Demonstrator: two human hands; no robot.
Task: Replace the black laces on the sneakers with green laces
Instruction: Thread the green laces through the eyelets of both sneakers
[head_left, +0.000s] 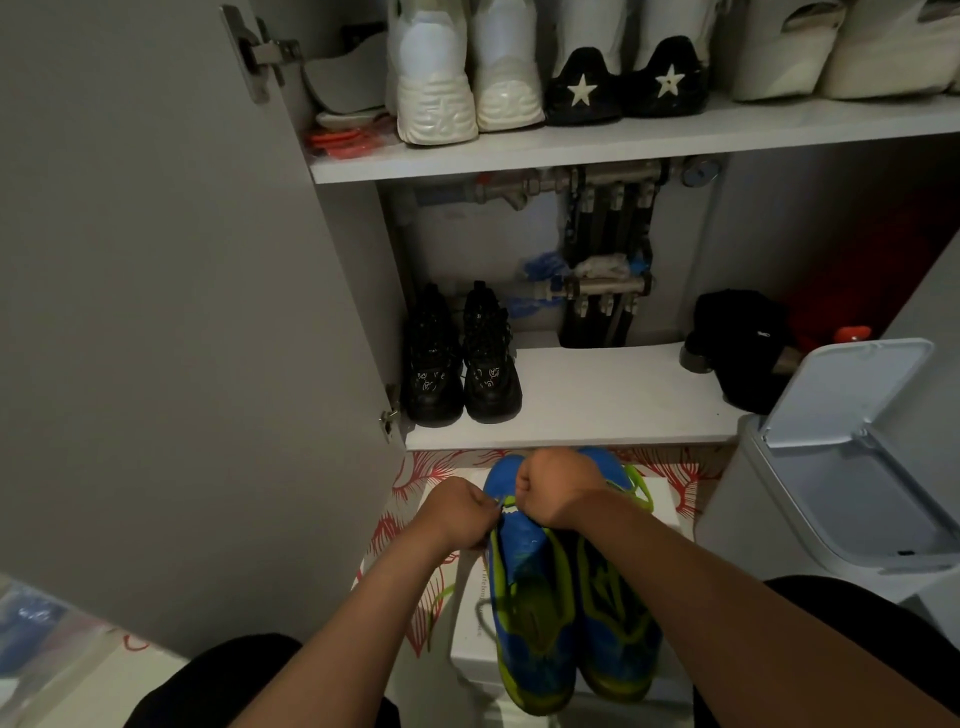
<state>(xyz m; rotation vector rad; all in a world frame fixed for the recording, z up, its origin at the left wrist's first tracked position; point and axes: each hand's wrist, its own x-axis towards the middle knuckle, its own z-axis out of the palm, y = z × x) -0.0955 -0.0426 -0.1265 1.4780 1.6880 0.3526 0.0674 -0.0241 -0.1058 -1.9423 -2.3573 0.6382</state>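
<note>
One wide-angle camera, worn on the head, looks forward and steeply down from above the person's knees, facing an open cupboard (753, 218). Both forearms run up from the bottom edge. The left hand (460, 512) and right hand (558, 486) sit close to the lens, low in the centre, backs turned to it, over the sneakers (530, 597). The left hand seems to pinch a green lace (506, 503); the right hand's knuckles hide its grip. The lower shelf (597, 395) fills mid-frame and the upper shelf (623, 148) runs across near the top. The cupboard door (182, 312) crowds the left side, and a bin (841, 467) crowds the right.
</note>
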